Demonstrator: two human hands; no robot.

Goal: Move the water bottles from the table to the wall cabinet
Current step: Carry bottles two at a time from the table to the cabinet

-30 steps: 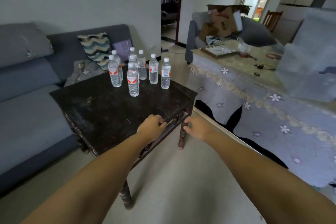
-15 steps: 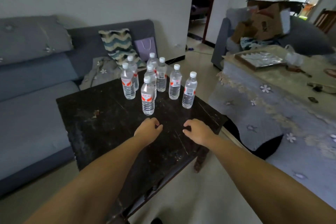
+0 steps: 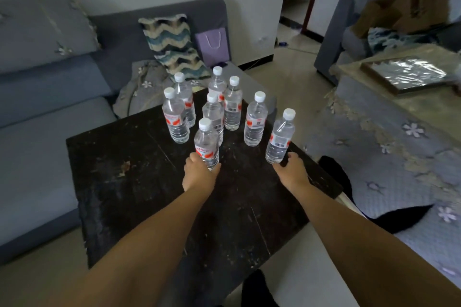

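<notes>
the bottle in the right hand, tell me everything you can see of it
The bottle is clear plastic with a white screw cap, a white and red label round its middle and ribbed lower walls. It looks full of water. It leans slightly, cap tipped to the right, at the right front of the group near the dark table's right edge. The right hand grips its base; whether the base has left the table cannot be told. No other bottle touches it.

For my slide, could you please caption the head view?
Both hands grip water bottles: left hand the nearest bottle, right hand the rightmost bottle.
</notes>
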